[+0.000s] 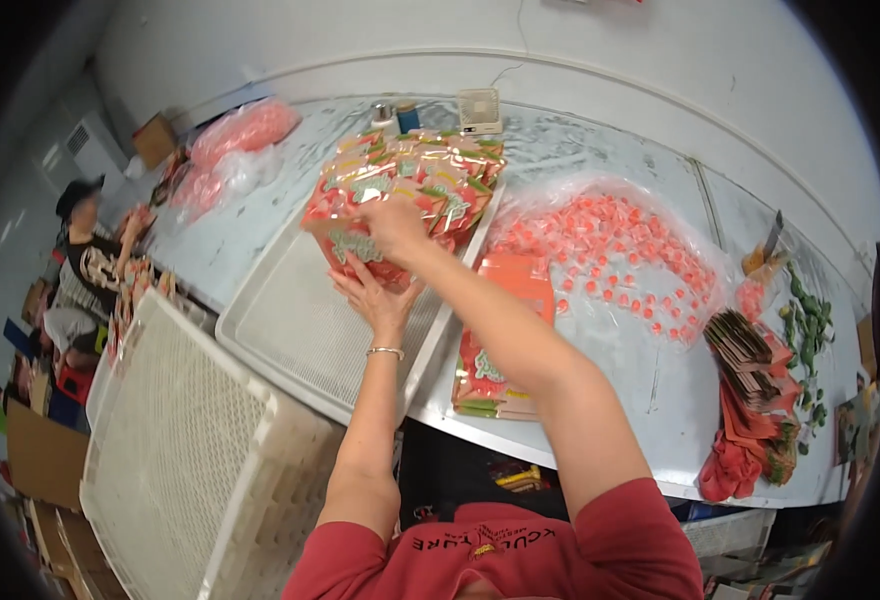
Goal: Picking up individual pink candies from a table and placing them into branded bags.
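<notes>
At the centre, a glossy red and green printed pouch (355, 243) is between my hands over a white mesh tray (290, 290). My left hand (368, 297), below a bracelet-ringed wrist, grips the pouch's lower edge with fingers partly extended. From the right, my right hand (397, 230) closes on the pouch's upper side, its fingers slightly blurred. Several similar pouches (420, 165) lie in overlapping rows across the far half of the tray. Beside my right forearm, a stack of flat pouches (490, 370) lies on the table.
Right of the tray, a clear plastic sheet (600, 190) bears many small red-and-white wrapped pieces (630, 240). Farther right are bundled pouches (745, 350) and green leafy pieces (810, 320). Stacked white crates (180, 440) stand at lower left. A small fan (480, 110) sits behind; another person (90, 240) is far left.
</notes>
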Demonstrator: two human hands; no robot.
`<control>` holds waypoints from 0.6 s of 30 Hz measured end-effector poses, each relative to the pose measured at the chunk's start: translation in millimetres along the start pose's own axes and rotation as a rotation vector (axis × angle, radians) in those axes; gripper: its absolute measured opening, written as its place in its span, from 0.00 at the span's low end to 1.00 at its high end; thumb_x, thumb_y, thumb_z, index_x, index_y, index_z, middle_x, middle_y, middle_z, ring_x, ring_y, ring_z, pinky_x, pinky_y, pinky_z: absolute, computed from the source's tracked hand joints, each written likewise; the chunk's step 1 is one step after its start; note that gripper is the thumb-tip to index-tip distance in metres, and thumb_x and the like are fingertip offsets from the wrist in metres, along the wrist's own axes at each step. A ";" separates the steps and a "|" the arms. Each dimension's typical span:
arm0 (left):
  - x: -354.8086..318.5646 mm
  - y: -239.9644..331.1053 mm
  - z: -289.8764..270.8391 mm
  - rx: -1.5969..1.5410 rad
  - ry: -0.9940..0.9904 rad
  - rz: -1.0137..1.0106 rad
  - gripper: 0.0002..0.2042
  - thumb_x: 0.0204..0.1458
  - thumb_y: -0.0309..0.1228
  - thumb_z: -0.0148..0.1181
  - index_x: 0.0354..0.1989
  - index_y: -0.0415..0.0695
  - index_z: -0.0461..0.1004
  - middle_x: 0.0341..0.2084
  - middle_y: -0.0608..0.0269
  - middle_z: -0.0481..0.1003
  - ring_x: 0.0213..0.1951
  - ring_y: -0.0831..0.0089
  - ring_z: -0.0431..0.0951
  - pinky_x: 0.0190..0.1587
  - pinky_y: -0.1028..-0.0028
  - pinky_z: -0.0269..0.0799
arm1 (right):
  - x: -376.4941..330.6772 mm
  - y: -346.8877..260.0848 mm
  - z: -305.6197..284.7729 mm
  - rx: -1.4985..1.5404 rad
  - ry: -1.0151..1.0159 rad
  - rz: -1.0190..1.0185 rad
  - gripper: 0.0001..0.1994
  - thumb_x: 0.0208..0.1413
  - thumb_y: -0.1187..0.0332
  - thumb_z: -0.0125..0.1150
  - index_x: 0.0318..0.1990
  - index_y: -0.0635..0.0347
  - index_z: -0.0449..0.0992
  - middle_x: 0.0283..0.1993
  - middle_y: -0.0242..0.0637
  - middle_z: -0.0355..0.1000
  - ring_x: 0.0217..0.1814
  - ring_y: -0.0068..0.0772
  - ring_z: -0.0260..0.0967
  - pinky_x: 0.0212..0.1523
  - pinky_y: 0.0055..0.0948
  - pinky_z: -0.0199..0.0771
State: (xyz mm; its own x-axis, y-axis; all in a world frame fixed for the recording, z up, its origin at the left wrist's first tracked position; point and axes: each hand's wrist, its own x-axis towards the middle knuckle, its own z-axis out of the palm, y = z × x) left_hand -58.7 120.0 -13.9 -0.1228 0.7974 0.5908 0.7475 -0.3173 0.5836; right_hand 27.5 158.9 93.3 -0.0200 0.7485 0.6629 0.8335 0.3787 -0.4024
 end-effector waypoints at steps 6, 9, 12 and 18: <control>42.9 -29.4 85.2 -0.319 -0.303 -0.147 0.61 0.27 0.58 0.70 0.66 0.40 0.40 0.62 0.29 0.43 0.65 0.39 0.41 0.64 0.49 0.40 | -20.6 29.4 16.2 0.217 -0.020 0.238 0.16 0.52 0.61 0.55 0.48 0.56 0.71 0.52 0.57 0.64 0.56 0.53 0.63 0.50 0.43 0.66; 50.9 -43.0 105.8 -0.023 -0.230 -0.005 0.62 0.25 0.61 0.69 0.67 0.43 0.39 0.62 0.26 0.37 0.65 0.36 0.38 0.64 0.48 0.40 | -64.3 39.4 -33.5 0.070 0.078 0.070 0.28 0.48 0.56 0.60 0.57 0.52 0.64 0.64 0.55 0.50 0.65 0.57 0.48 0.61 0.50 0.52; 75.3 -40.3 124.1 0.067 -0.181 0.106 0.64 0.24 0.64 0.69 0.68 0.46 0.39 0.62 0.24 0.31 0.65 0.34 0.35 0.64 0.48 0.39 | -123.2 132.7 -95.5 -0.189 -0.020 0.256 0.33 0.44 0.49 0.63 0.59 0.47 0.63 0.67 0.53 0.45 0.69 0.58 0.42 0.63 0.55 0.47; 88.8 -57.0 121.9 -0.011 -0.331 0.060 0.60 0.27 0.65 0.66 0.68 0.48 0.41 0.62 0.24 0.29 0.65 0.34 0.33 0.64 0.48 0.38 | -215.4 238.1 -146.2 -0.463 -0.198 0.739 0.33 0.43 0.43 0.61 0.59 0.39 0.65 0.68 0.42 0.48 0.70 0.55 0.40 0.60 0.69 0.42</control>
State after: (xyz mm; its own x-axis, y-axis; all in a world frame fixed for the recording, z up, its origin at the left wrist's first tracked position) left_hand -32.6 271.4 -62.6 0.1413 0.8998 0.4129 0.7394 -0.3732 0.5603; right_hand 311.0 8.2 -53.0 0.5516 0.8105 0.1973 0.8098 -0.4635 -0.3599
